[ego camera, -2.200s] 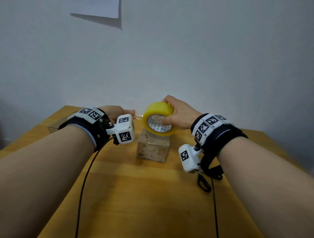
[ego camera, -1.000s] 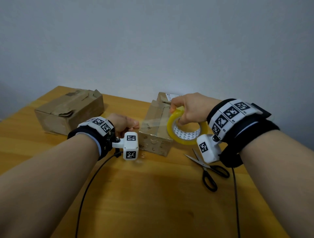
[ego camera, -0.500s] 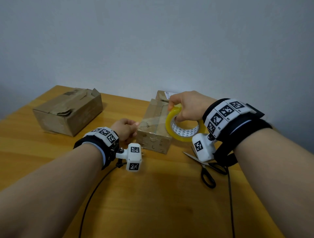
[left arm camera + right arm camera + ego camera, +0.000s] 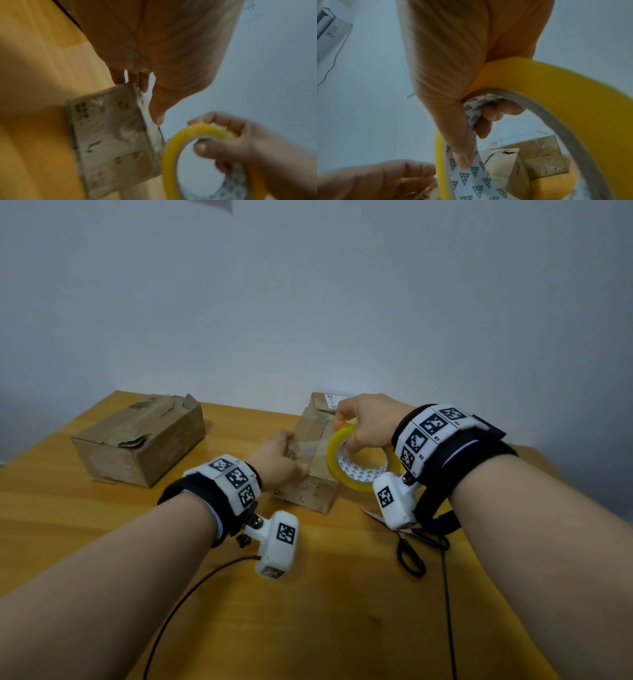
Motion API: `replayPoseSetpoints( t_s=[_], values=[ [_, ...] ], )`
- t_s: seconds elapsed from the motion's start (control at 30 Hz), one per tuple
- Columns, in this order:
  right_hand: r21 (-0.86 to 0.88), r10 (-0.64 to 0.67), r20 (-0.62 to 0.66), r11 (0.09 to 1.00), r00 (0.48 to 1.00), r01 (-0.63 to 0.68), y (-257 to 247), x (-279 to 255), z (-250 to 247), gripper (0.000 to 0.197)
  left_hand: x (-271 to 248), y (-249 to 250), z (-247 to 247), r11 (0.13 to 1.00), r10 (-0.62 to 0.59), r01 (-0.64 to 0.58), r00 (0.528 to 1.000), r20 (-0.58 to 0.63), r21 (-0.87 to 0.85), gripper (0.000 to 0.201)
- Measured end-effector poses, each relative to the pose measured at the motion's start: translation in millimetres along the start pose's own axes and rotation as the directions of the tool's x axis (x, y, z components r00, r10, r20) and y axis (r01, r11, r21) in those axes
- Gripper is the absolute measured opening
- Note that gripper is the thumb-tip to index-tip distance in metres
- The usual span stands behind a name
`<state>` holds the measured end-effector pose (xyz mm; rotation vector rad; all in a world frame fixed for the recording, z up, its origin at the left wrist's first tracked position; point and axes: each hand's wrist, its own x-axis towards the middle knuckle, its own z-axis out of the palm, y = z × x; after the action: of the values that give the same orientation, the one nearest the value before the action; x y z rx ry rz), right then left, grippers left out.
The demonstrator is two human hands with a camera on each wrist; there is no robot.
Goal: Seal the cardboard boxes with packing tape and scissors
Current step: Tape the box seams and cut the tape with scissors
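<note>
A small cardboard box [image 4: 305, 491] stands mid-table. My right hand [image 4: 363, 422] grips a yellow tape roll [image 4: 356, 481] just right of the box top, thumb inside the core and fingers over the rim [image 4: 556, 81]. A clear tape strip [image 4: 308, 448] runs from the roll across the box top to my left hand [image 4: 284, 460]. That hand pinches the tape end against the box's near-left top edge [image 4: 147, 112], thumb on top. Black-handled scissors [image 4: 411, 556] lie on the table under my right wrist, partly hidden.
A larger, crumpled cardboard box [image 4: 137, 440] sits at the far left of the wooden table [image 4: 308, 611]. Another box [image 4: 325, 402] with a white label stands right behind the small one. Black cables trail from both wrists toward the near edge.
My left hand has moved forward and to the right with the tape end, from beside the box onto its top edge. The roll stayed at the box's right side.
</note>
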<state>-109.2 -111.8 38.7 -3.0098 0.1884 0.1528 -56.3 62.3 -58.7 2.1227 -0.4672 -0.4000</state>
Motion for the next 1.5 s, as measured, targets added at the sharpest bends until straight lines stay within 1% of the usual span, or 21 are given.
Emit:
replayPoseSetpoints(
  t_s=[0.1, 0.17, 0.27, 0.33, 0.4, 0.5, 0.6, 0.77, 0.87, 0.93, 1.0, 1.1, 1.17, 1.2, 1.27, 1.3, 1.37, 1.4, 1.43, 1.47, 1.5],
  values=[
    [0.022, 0.016, 0.028, 1.0, 0.999, -0.016, -0.4, -1.7, -0.8, 0.056, 0.3, -7.0, 9.4, 1.0, -0.003, 0.003, 1.0, 0.001, -0.013, 0.065],
    [0.081, -0.001, 0.027, 0.997, 1.0, -0.001, 2.6, -4.1, -3.0, 0.06, 2.7, -10.9, 8.2, 0.999, -0.037, 0.038, 0.999, 0.028, -0.032, 0.066],
    [0.149, -0.031, -0.014, 0.988, 0.999, 0.033, 8.8, -7.7, -7.1, 0.052, 11.0, -13.7, -0.2, 0.993, -0.072, 0.076, 0.996, 0.042, -0.087, 0.069],
    [0.183, -0.021, -0.015, 0.983, 1.0, 0.024, 12.3, -8.2, -7.3, 0.048, 18.9, -16.4, -3.8, 0.988, -0.091, 0.097, 0.994, 0.055, -0.119, 0.07],
    [0.203, -0.006, -0.001, 0.979, 1.0, 0.006, 13.4, -7.8, -5.0, 0.047, 28.8, -21.6, -4.2, 0.972, -0.11, 0.124, 0.991, 0.078, -0.199, 0.069],
    [0.174, -0.012, 0.019, 0.985, 1.0, 0.008, 14.3, -8.1, -3.4, 0.049, 34.9, -20.8, -4.1, 0.95, -0.117, 0.141, 0.988, 0.099, -0.277, 0.065],
    [0.165, -0.036, 0.07, 0.986, 0.997, 0.024, 14.7, -12.5, -5.0, 0.047, 39.1, -19.1, -3.0, 0.937, -0.106, 0.154, 0.981, 0.163, -0.314, 0.064],
    [0.105, -0.054, 0.192, 0.994, 0.98, 0.035, 17.9, -18.1, -3.0, 0.042, 46.0, -20.0, -3.0, 0.929, -0.075, 0.141, 0.977, 0.2, -0.341, 0.065],
    [0.072, -0.037, 0.231, 0.997, 0.972, 0.021, 19.1, -19.0, 4.0, 0.043, 46.0, -20.6, -1.6, 0.954, -0.036, 0.088, 0.983, 0.181, -0.286, 0.068],
    [0.075, -0.025, 0.244, 0.997, 0.969, 0.007, 20.2, -19.6, 10.0, 0.044, 45.4, -24.4, 0.4, 0.967, -0.009, 0.047, 0.988, 0.154, -0.25, 0.059],
    [0.126, -0.017, 0.254, 0.992, 0.967, -0.015, 22.7, -21.6, 15.0, 0.044, 42.4, -26.5, 2.0, 0.989, 0.023, -0.003, 0.992, 0.127, -0.151, 0.049],
    [0.173, 0.005, 0.249, 0.984, 0.968, -0.049, 26.4, -24.5, 20.0, 0.043, 33.9, -23.5, 4.7, 0.996, 0.087, -0.09, 0.986, 0.139, 0.009, 0.044],
    [0.17, 0.03, 0.222, 0.983, 0.975, -0.069, 27.3, -25.7, 22.1, 0.044, 28.2, -21.4, 8.0, 0.973, 0.137, -0.157, 0.982, 0.128, 0.167, 0.044],
    [0.175, 0.044, 0.21, 0.981, 0.977, -0.082, 26.9, -26.4, 22.8, 0.044, 25.5, -20.5, 9.3, 0.947, 0.161, -0.189, 0.979, 0.127, 0.258, 0.044],
    [0.191, 0.06, 0.196, 0.977, 0.979, -0.098, 25.3, -27.7, 23.5, 0.043, 24.2, -17.7, 8.7, 0.901, 0.165, -0.208, 0.976, 0.143, 0.38, 0.045],
    [0.201, 0.064, 0.189, 0.974, 0.98, -0.102, 24.8, -28.9, 23.6, 0.042, 24.9, -14.2, 7.6, 0.872, 0.162, -0.212, 0.976, 0.148, 0.441, 0.044],
    [0.222, 0.067, 0.17, 0.969, 0.983, -0.104, 24.0, -31.2, 23.4, 0.035, 25.3, -3.2, 7.2, 0.776, 0.195, -0.245, 0.969, 0.149, 0.582, 0.041],
    [0.23, 0.065, 0.158, 0.968, 0.985, -0.101, 23.6, -32.7, 23.5, 0.031, 23.3, 4.3, 9.9, 0.734, 0.218, -0.264, 0.964, 0.151, 0.625, 0.039],
    [0.234, 0.064, 0.145, 0.967, 0.987, -0.097, 23.5, -33.4, 24.4, 0.029, 19.9, 11.5, 14.3, 0.72, 0.243, -0.285, 0.958, 0.155, 0.632, 0.036],
    [0.237, 0.064, 0.137, 0.967, 0.989, -0.095, 23.2, -33.9, 25.5, 0.028, 14.5, 18.8, 19.7, 0.739, 0.257, -0.294, 0.955, 0.15, 0.606, 0.032],
    [0.245, 0.063, 0.134, 0.965, 0.989, -0.095, 23.8, -34.0, 26.6, 0.029, 9.4, 23.6, 25.6, 0.778, 0.249, -0.292, 0.956, 0.154, 0.556, 0.031]
  ],
)
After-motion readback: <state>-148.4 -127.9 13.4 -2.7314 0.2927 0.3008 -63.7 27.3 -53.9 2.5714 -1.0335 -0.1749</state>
